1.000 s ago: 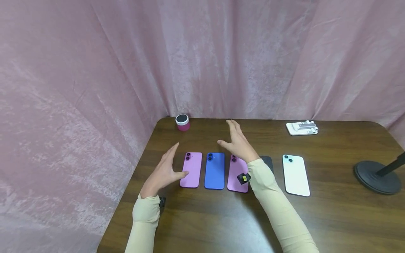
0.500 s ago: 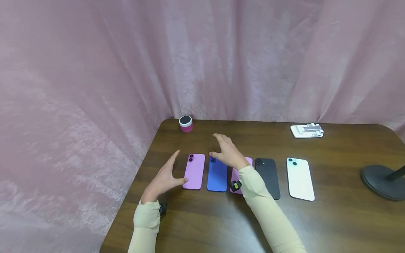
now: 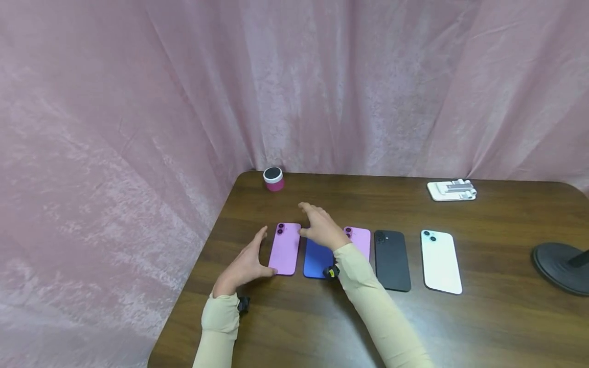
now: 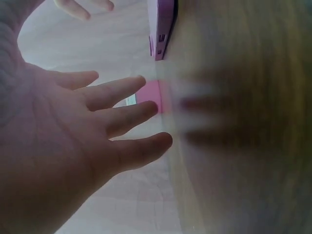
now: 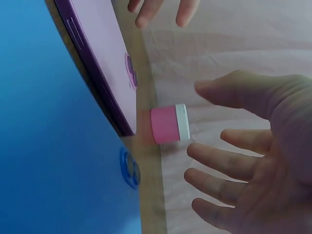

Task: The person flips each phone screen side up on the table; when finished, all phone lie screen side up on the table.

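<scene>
A purple smartphone point(image 3: 285, 249) lies back up at the left end of a row of phones. My left hand point(image 3: 244, 266) is at its left side, fingers spread, with the thumb tip right at its lower left corner. Over the top of a blue smartphone point(image 3: 316, 260) is my right hand point(image 3: 321, 228), its thumb pointing toward the purple phone's upper right edge. In the right wrist view that hand's fingers are apart and grip nothing; the blue phone's camera point(image 5: 129, 168) shows beside them. My right forearm partly covers a second purple smartphone point(image 3: 361, 240).
A black smartphone point(image 3: 392, 260) and a white smartphone point(image 3: 440, 261) lie farther right. At the back stand a pink jar-like speaker point(image 3: 274, 180) and a folded white stand point(image 3: 452, 190). A black round base point(image 3: 559, 268) with a pole is at the right, and a pink curtain point(image 3: 322, 92) hangs behind.
My right hand has moved left and down from above the second purple phone to over the blue one. My left hand has come slightly nearer the first purple phone. The phones keep their places.
</scene>
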Demonstrator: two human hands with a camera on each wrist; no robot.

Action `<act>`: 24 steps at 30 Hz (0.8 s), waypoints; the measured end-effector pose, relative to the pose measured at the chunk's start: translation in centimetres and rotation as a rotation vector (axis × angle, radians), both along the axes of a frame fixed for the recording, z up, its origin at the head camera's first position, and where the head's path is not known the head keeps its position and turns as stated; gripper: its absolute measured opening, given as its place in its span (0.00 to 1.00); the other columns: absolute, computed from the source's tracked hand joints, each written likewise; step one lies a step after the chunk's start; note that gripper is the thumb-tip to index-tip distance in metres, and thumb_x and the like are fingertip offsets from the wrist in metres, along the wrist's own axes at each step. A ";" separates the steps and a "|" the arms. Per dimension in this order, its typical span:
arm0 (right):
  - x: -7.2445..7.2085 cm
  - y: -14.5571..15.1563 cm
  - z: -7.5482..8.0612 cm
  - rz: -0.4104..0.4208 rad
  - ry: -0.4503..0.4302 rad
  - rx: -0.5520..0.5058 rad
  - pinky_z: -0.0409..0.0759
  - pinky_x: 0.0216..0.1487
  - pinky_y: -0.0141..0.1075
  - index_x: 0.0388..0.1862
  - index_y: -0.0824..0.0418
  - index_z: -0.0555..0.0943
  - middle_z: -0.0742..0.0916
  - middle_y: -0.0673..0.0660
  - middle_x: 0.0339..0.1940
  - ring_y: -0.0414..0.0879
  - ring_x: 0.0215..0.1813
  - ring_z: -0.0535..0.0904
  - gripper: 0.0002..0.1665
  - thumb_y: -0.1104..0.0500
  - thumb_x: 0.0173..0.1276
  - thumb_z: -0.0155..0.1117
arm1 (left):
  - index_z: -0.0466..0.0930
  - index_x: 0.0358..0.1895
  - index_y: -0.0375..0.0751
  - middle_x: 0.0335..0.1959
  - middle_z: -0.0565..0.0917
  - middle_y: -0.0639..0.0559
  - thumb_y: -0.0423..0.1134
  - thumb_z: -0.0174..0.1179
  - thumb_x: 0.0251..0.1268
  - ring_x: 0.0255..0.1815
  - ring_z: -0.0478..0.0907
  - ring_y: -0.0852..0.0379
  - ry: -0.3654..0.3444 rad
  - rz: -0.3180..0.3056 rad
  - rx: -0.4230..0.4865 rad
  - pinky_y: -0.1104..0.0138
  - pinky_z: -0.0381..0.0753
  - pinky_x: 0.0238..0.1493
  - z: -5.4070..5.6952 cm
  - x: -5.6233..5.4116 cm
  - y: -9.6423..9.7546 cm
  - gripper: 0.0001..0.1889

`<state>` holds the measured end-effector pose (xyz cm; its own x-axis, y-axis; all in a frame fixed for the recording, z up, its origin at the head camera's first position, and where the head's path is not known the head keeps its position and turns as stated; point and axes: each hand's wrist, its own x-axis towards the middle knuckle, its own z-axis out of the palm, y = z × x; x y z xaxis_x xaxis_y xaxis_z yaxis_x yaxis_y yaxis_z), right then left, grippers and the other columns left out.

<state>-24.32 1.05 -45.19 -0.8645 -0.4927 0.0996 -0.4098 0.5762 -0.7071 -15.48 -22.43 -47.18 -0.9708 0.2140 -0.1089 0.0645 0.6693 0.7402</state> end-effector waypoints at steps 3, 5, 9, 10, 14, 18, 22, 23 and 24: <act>-0.1 -0.5 -0.2 0.004 -0.008 0.024 0.61 0.73 0.55 0.74 0.68 0.66 0.76 0.66 0.70 0.65 0.72 0.66 0.41 0.65 0.64 0.72 | 0.45 0.81 0.36 0.77 0.59 0.31 0.33 0.79 0.47 0.76 0.58 0.36 -0.003 -0.025 -0.004 0.43 0.57 0.73 -0.1 0.1 0.1 0.60; -0.2 -0.8 -0.3 0.009 -0.012 0.043 0.60 0.73 0.55 0.74 0.68 0.66 0.75 0.66 0.71 0.65 0.73 0.66 0.42 0.65 0.63 0.72 | 0.46 0.81 0.37 0.77 0.59 0.32 0.31 0.78 0.47 0.76 0.58 0.37 -0.005 -0.034 -0.016 0.44 0.57 0.73 -0.1 0.1 0.1 0.60; -0.2 -1.3 -0.6 0.032 0.001 0.091 0.62 0.72 0.56 0.73 0.69 0.67 0.77 0.67 0.68 0.66 0.70 0.69 0.42 0.67 0.61 0.73 | 0.47 0.81 0.38 0.77 0.61 0.34 0.28 0.78 0.47 0.76 0.58 0.38 -0.007 -0.036 -0.027 0.45 0.57 0.73 -0.3 0.2 0.2 0.59; -0.2 -1.4 -0.7 0.042 0.007 0.106 0.62 0.72 0.56 0.73 0.69 0.68 0.78 0.67 0.68 0.66 0.70 0.70 0.42 0.67 0.61 0.73 | 0.47 0.81 0.38 0.77 0.61 0.34 0.28 0.78 0.46 0.76 0.58 0.39 -0.008 -0.040 -0.028 0.46 0.57 0.73 -0.4 0.2 0.2 0.59; -0.2 -2.0 -1.0 0.064 0.025 0.156 0.61 0.73 0.53 0.71 0.70 0.69 0.80 0.68 0.65 0.65 0.68 0.72 0.41 0.69 0.59 0.73 | 0.47 0.81 0.40 0.77 0.60 0.34 0.25 0.77 0.46 0.77 0.56 0.39 -0.017 -0.058 -0.021 0.46 0.56 0.74 -0.7 0.1 0.2 0.59; -0.4 -2.3 -1.4 0.068 0.029 0.197 0.60 0.73 0.53 0.71 0.69 0.70 0.80 0.68 0.65 0.66 0.68 0.72 0.42 0.68 0.57 0.74 | 0.48 0.82 0.40 0.77 0.61 0.34 0.24 0.76 0.45 0.77 0.56 0.39 -0.011 -0.064 -0.043 0.46 0.55 0.74 -0.9 -0.1 0.1 0.59; -0.5 -2.6 -1.5 0.076 0.024 0.213 0.60 0.73 0.55 0.71 0.69 0.70 0.80 0.68 0.65 0.67 0.67 0.72 0.42 0.68 0.57 0.74 | 0.50 0.81 0.39 0.77 0.61 0.36 0.22 0.76 0.45 0.78 0.56 0.40 -0.007 -0.067 -0.072 0.47 0.55 0.74 -0.7 -0.2 0.1 0.58; -0.5 -2.7 -1.5 0.082 0.026 0.215 0.60 0.73 0.55 0.70 0.68 0.71 0.80 0.68 0.64 0.66 0.67 0.73 0.41 0.68 0.57 0.74 | 0.52 0.80 0.38 0.77 0.61 0.35 0.22 0.76 0.45 0.77 0.56 0.39 -0.008 -0.070 -0.079 0.46 0.56 0.74 -0.6 -0.2 0.1 0.57; -0.5 -2.8 -1.5 0.089 0.027 0.216 0.60 0.73 0.55 0.70 0.68 0.71 0.81 0.68 0.64 0.66 0.67 0.73 0.41 0.68 0.57 0.74 | 0.53 0.80 0.38 0.77 0.61 0.36 0.22 0.76 0.45 0.77 0.57 0.39 -0.012 -0.075 -0.088 0.47 0.57 0.74 -0.5 -0.2 0.2 0.56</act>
